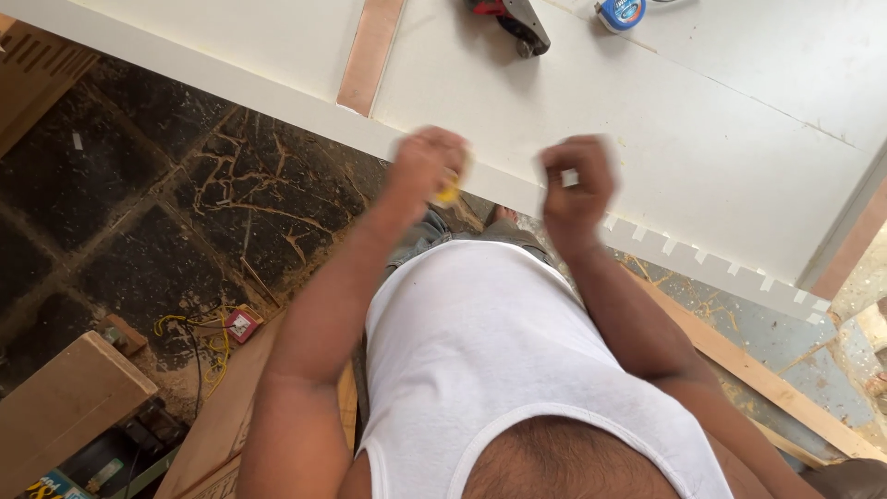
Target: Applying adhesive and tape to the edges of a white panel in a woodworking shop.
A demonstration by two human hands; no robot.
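Observation:
My left hand (427, 164) is closed around a small yellow object (449, 192) that peeks out below the fingers; its kind is unclear through the blur. My right hand (575, 188) is closed on a small white piece (569, 177). Both hands hover at the near edge of a large white board (702, 139). The board's edge to the right of my right hand is cut into a row of square notches (721, 263). My white sleeveless shirt (499, 351) fills the lower middle.
On the board lie a red and black power tool (516, 20) and a blue tape measure (619, 13). A brown strip (371, 51) divides the board. The dark stone floor (139, 203) holds sawdust, wooden planks (767, 379), a wooden block (65, 402) and yellow wire (214, 344).

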